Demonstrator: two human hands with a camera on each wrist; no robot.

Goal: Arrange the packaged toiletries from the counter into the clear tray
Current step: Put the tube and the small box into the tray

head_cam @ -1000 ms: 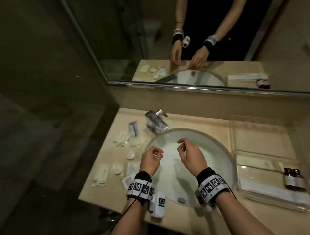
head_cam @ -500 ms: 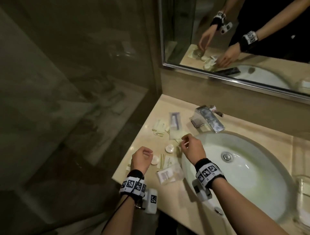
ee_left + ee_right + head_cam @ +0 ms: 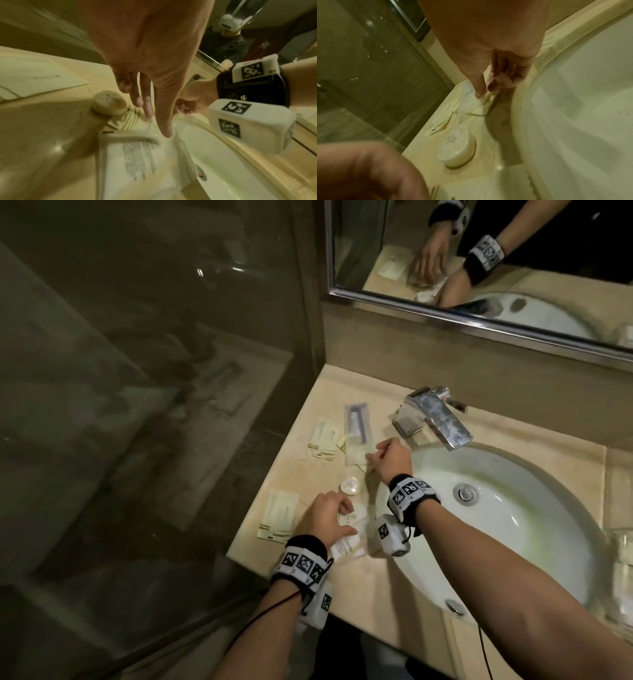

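Beige counter (image 3: 346, 587) beside sink (image 3: 513, 529); left hand (image 3: 329, 513) spread, right hand (image 3: 392, 458) pinching packet (image 3: 356, 453).

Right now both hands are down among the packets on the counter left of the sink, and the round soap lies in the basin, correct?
Not quite. The round soap lies on the counter, between the left hand and right hand, not in the basin; the head view shows it. Both hands are among the packets left of the sink.

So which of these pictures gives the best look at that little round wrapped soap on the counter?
The right wrist view: the round soap sits close and unobstructed, printed top facing the camera. The left wrist view shows it from the side, beside the left hand's fingers. The head view shows it small, between both hands.
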